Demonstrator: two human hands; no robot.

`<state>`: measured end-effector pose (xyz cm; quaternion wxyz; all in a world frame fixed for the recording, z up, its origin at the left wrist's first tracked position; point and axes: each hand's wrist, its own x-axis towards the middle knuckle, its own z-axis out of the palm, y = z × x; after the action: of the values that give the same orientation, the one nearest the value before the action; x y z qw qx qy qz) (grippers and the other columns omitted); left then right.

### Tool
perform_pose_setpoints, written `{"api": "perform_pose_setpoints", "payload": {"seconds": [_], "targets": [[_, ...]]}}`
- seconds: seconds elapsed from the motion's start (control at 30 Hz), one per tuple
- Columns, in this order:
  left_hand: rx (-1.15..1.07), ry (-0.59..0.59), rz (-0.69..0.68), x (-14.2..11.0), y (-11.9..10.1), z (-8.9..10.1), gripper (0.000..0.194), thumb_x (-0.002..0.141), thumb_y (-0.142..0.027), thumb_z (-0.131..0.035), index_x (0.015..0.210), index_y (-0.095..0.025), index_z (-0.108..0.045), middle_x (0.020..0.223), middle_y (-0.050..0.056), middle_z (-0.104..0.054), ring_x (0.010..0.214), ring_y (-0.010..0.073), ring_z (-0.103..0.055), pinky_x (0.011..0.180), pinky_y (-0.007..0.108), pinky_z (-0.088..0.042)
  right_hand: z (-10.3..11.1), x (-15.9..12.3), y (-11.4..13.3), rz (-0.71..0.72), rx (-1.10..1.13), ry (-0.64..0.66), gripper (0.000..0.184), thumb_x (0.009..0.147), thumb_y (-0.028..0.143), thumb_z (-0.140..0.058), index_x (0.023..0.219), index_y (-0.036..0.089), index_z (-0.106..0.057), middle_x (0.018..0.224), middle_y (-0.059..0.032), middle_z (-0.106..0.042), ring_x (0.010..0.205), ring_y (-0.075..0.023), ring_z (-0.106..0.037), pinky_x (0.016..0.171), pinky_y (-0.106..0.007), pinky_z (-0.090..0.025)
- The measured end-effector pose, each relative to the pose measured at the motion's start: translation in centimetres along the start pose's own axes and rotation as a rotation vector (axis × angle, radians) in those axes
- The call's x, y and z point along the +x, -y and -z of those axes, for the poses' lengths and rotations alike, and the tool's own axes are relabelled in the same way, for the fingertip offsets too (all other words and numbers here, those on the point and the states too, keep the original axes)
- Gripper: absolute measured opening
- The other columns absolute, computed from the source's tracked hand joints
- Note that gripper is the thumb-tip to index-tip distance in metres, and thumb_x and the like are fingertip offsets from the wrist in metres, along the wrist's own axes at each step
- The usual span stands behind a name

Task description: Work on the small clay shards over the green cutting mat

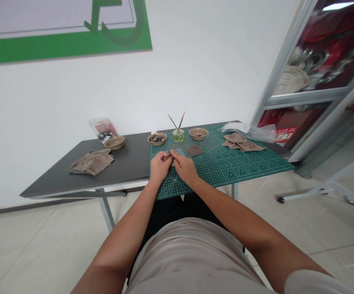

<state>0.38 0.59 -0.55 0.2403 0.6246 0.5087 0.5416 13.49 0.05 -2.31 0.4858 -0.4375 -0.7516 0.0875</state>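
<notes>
**Item 1, left hand (pixel 160 167):** thumb and forefinger were closed in a pinch on a small dark sliver (pixel 172 157), too small to identify further.

**Item 2, right hand (pixel 184 166):** fingertips (pixel 174 153) were gathered at the same sliver, grasping it from the other side, with the remaining fingers curled loosely.

**Position:** the sliver was held between both hands, over the near left part of a green cutting mat (pixel 226 171) printed with a grid and shapes.

**Nearby on the mat:**
- a small grey square piece (pixel 179 152), just beyond the right fingertips
- a brown square tile (pixel 194 150), near that piece
- a glass jar of pale green liquid (pixel 178 136), holding two thin brushes (pixel 176 121)
- a tan bowl of dark lumps (pixel 157 139), at the mat's far edge
- a tan bowl with dark residue (pixel 198 133)
- a taupe cloth (pixel 240 142), crumpled at the far right

**Also on the dark grey folding table (pixel 131 163):**
- a third tan bowl (pixel 114 142)
- a clear plastic pouch (pixel 102 130), behind that bowl
- a second taupe cloth (pixel 93 161), lying flat-rumpled
- crumpled clear plastic (pixel 250 132), beyond the far edge of the mat

**Background:** a metal-framed glass cabinet (pixel 296 77) of stacked plates stood to the right.
</notes>
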Motion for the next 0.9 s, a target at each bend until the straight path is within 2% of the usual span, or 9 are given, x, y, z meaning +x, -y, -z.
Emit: {"api": "perform_pose_setpoints", "payload": {"seconds": [0.5,0.9], "targets": [[0.056,-0.008,-0.038,-0.04,-0.23,0.05,0.014,0.077,-0.029,-0.065,0.069,-0.018,-0.066,0.064,-0.002,-0.064,0.06,0.0109,-0.055,0.061,0.022,-0.043,-0.21,0.0,0.0,0.026,-0.036,0.036,0.047,0.091,0.009,-0.041,0.134,0.019,-0.059,0.137,-0.0067,-0.058,0.127,-0.0168,-0.055,0.111,-0.033,-0.042],[0.067,-0.025,0.008,-0.03,-0.5,0.11,0.014,0.076,-0.03,-0.065,0.07,-0.017,-0.069,0.065,-0.001,-0.066,0.06,0.0116,-0.057,0.061,0.023,-0.044,-0.12,-0.09,0.21,0.039,-0.076,0.055,0.047,0.092,0.01,-0.04,0.135,0.016,-0.058,0.139,-0.0088,-0.056,0.128,-0.0163,-0.055,0.111,-0.032,-0.041]]}}
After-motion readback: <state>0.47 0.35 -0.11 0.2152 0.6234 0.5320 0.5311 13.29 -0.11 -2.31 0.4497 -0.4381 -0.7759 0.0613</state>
